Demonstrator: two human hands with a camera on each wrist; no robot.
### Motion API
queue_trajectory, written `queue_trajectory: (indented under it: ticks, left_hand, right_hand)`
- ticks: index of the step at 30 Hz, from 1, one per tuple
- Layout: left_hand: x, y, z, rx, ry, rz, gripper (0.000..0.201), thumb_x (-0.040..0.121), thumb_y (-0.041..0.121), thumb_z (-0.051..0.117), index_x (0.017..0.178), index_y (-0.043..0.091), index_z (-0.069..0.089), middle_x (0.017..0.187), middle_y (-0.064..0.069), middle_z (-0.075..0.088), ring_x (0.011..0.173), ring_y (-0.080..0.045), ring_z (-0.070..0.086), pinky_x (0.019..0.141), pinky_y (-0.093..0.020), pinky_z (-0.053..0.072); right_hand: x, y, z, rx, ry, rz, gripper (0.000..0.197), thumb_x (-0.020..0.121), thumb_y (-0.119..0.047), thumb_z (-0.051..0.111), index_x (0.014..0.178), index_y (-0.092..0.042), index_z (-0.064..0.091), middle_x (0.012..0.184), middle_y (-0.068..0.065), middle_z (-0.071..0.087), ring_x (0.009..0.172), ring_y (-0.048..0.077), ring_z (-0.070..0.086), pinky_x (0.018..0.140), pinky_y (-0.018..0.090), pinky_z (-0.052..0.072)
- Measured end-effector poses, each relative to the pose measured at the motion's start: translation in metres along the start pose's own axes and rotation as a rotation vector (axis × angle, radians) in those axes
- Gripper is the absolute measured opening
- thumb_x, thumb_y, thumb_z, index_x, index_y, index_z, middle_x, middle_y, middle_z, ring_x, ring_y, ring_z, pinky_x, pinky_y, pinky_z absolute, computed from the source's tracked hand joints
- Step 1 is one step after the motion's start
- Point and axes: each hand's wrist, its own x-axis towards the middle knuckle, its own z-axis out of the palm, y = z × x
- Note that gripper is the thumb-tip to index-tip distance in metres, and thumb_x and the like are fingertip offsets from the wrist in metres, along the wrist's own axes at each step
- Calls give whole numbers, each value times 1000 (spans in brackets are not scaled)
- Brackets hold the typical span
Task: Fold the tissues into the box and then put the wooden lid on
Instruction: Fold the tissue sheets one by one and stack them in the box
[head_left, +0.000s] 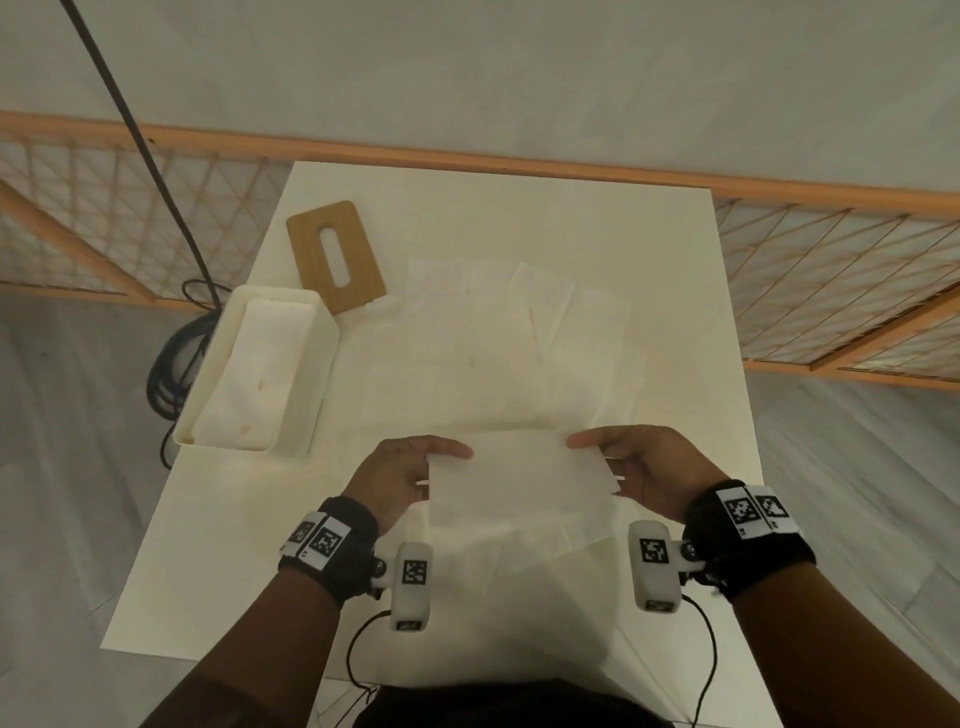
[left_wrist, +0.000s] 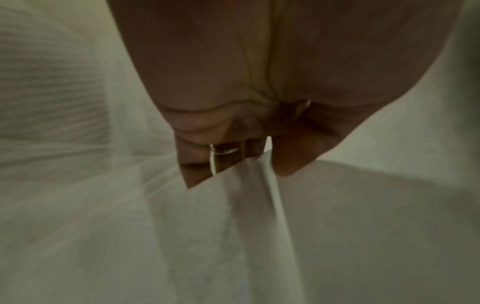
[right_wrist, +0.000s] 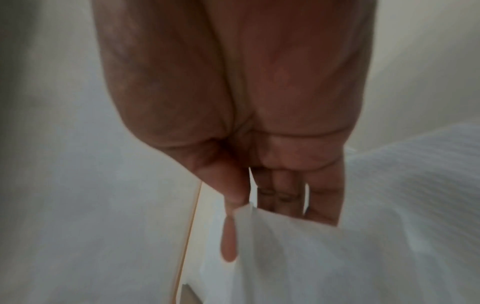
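Note:
A white folded tissue (head_left: 519, 478) hangs just above the near middle of the table. My left hand (head_left: 410, 473) pinches its left edge between thumb and fingers, and my right hand (head_left: 634, 462) pinches its right edge. The left wrist view shows the tissue (left_wrist: 249, 216) held in my left hand (left_wrist: 244, 152), the right wrist view shows the tissue (right_wrist: 311, 257) in my right hand (right_wrist: 259, 197). The white open box (head_left: 311, 374) stands at the left with tissues stacked inside. The wooden lid (head_left: 358, 260) with a slot lies flat beyond the box.
Several unfolded tissues (head_left: 493, 353) lie spread over the middle of the white table (head_left: 675, 234), more lie under my hands. A black cable (head_left: 171, 332) coils on the floor left of the box. An orange lattice frame (head_left: 831, 291) runs behind the table.

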Motion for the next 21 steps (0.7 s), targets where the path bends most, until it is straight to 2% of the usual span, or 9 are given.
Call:
queue_trajectory:
  ticks: [2,4,5,6,8,11,15,18,21]
  left_hand:
    - [1,-7,-1,-20,29,-56,39,73,28,71,99,0,78,117,-16,73,108,-38,66,89,-43,55]
    - [6,-14,-1,125,135,-21,20,85,26,75,94,10,80,109,-11,75,99,-32,68,79,-39,57]
    - [9,-18,-3,286,182,30,6,89,21,75,90,17,80,103,-9,74,91,-26,69,73,-37,58]
    - [14,-24,-4,450,214,71,8,89,16,76,86,24,78,98,-8,73,81,-21,68,69,-37,60]
    - [19,-31,-5,649,262,90,19,85,13,77,87,30,69,97,-4,70,71,-17,66,69,-34,60]
    - [22,-35,-2,812,283,129,32,84,12,74,106,29,57,107,1,65,79,-14,64,70,-20,51]
    - [25,-40,4,1227,197,173,60,83,26,72,137,28,45,132,0,41,113,-22,50,95,-33,48]
    - [26,-36,7,1416,155,205,59,85,35,67,139,27,46,136,2,41,121,-23,45,100,-36,44]
    - [28,-29,9,1485,103,199,50,86,49,63,131,29,51,131,7,47,123,-22,44,101,-39,39]
  right_hand:
    - [5,6,0,35,7,68,42,99,-19,42,115,1,75,124,18,71,107,36,65,106,53,46]
    - [13,11,5,-22,52,59,36,99,-31,58,115,-5,76,121,14,72,105,31,68,102,49,51]
    - [19,14,7,-133,99,8,25,96,-25,66,113,-9,77,121,14,72,102,28,69,96,45,54]
    - [25,17,9,-303,154,-60,18,93,-15,71,110,-15,77,120,15,72,100,26,69,91,41,56]
    - [39,23,10,-666,243,-160,27,87,-8,74,106,-27,76,115,10,70,96,23,69,86,35,57]
    - [49,26,19,-978,316,-185,46,85,-10,75,124,-31,65,117,2,62,94,18,64,78,22,51]
    - [53,35,29,-1253,316,-253,75,85,-25,78,150,-31,41,146,1,35,132,24,40,107,39,46]
    - [53,32,32,-1423,248,-279,62,88,-48,71,143,-32,48,145,-4,37,135,23,33,109,44,41]
    - [54,25,33,-1509,226,-313,44,88,-47,72,124,-27,57,130,-7,51,127,19,40,103,39,41]
